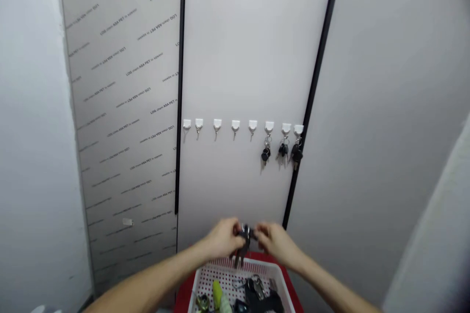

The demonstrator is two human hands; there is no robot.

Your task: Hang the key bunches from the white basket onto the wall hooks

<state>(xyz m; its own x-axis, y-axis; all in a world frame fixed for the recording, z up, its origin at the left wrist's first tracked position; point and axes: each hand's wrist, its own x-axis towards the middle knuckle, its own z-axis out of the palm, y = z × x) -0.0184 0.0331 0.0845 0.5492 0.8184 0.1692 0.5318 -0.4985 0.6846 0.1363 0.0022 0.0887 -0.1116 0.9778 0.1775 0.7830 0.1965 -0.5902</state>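
Note:
Above a white perforated basket [253, 265], my left hand [224, 238] and my right hand [275, 240] hold a bunch of keys [243, 244] between them. Both hands have their fingers closed on it, the left on one side and the right on the other. The keys hang down dark and slightly blurred, with a bit of metal ring at the top. Inside the basket lie more keys [259, 287], a yellow-green item [217, 293] and several dark things that I cannot make out.
A row of white adhesive hooks [235, 125] runs across the white cabinet door [235, 176]. Key bunches [282, 149] hang from the three rightmost hooks. Long black handle strips [179, 102] edge the door. The basket rests on a red surface [183, 298].

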